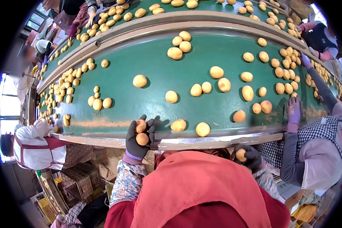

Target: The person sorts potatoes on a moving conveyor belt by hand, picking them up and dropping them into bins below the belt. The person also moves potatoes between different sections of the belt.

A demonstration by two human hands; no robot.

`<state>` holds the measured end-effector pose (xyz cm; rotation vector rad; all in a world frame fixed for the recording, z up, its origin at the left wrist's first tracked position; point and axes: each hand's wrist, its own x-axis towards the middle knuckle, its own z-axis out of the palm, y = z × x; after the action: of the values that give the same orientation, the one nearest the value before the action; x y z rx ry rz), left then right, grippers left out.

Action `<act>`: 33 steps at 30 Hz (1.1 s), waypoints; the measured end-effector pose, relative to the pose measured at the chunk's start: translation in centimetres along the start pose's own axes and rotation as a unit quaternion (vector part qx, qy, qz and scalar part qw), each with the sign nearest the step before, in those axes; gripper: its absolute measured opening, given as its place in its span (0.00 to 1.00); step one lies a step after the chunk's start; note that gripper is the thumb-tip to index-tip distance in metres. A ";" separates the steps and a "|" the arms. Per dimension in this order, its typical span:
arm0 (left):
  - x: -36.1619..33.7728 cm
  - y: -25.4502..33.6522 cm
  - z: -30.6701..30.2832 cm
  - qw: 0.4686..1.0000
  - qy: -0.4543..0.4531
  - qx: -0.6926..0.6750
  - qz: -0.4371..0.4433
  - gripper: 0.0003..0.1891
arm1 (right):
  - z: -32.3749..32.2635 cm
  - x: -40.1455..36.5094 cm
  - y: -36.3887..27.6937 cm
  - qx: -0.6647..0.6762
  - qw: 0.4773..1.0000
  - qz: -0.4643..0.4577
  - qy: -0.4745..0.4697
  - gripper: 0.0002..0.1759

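Observation:
My left hand [139, 141], in a dark glove with a purple cuff, is cupped around two potatoes at the near edge of the green conveyor belt [121, 108]. One potato [141, 125] lies by the fingers and the other potato [142, 139] rests on the palm. Below the belt's edge, close to my body, my dark-gloved right hand [250, 157] is closed on a single potato [240, 155]. Nearest to my hands on the belt are a potato [178, 125] and another potato [203, 129].
A metal-edged wooden rail [201, 143] runs along the belt's near side. Many potatoes lie across the belt, clustered at left and right. A co-worker's purple-gloved hand [293, 110] touches potatoes at right. Another person [38, 146] stands at left. Crates [79, 178] are stacked below.

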<state>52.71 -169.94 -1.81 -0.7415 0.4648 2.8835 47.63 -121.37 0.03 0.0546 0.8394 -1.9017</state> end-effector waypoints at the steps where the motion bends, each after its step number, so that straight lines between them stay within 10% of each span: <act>1: 0.3 0.8 -0.2 0.999 -0.016 -0.014 -0.035 0.28 | -0.4 -1.5 2.7 0.102 0.993 0.017 0.064 0.30; 3: 2.1 1.8 -0.9 0.993 -0.073 0.029 -0.088 0.28 | -5.7 -0.7 10.6 0.227 0.935 -0.052 0.268 0.28; 6: 2.9 0.6 4.6 0.932 -0.086 0.346 -0.069 0.29 | -8.3 4.6 15.8 -0.056 0.943 -0.149 0.291 0.26; 13: 4.6 -1.0 8.8 0.689 -0.217 0.668 -0.180 0.25 | 7.0 4.5 2.3 -0.320 0.926 0.137 0.144 0.24; 15: 4.9 -1.1 6.1 0.689 -0.199 0.688 -0.115 0.24 | 10.0 6.0 -1.8 -0.273 0.954 -0.035 0.115 0.27; 19: 3.5 3.4 1.1 0.780 -0.021 0.625 0.028 0.25 | 5.9 15.7 -5.0 -0.356 0.806 -0.245 0.404 0.33; 21: 1.0 7.6 1.3 0.706 0.092 0.695 0.104 0.26 | 0.8 22.3 -5.5 -0.439 0.753 -0.278 0.404 0.36; 22: -0.9 10.1 1.5 0.793 0.099 0.601 0.021 0.26 | -0.1 25.1 -5.1 -0.420 0.790 -0.222 0.388 0.37; 23: -1.2 10.3 -3.0 0.880 0.055 0.464 0.089 0.27 | 0.4 28.4 -3.4 -0.529 0.701 -0.253 0.405 0.36; 25: -5.6 11.6 -4.4 0.940 0.064 0.303 0.146 0.27 | 4.5 32.6 -1.1 -0.532 0.790 -0.185 0.242 0.34; 30: -12.4 7.6 -15.8 0.939 0.016 -0.121 0.322 0.19 | 16.9 37.5 7.3 -0.618 0.781 -0.027 -0.080 0.28; 33: -16.8 7.7 -24.9 0.867 0.173 -0.188 0.428 0.19 | 19.7 40.7 9.6 -0.636 0.750 -0.028 -0.181 0.25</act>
<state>77.02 -186.11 -12.26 -1.4394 0.3125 3.7416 41.90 -166.81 -5.94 -1.1385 1.6717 -0.9673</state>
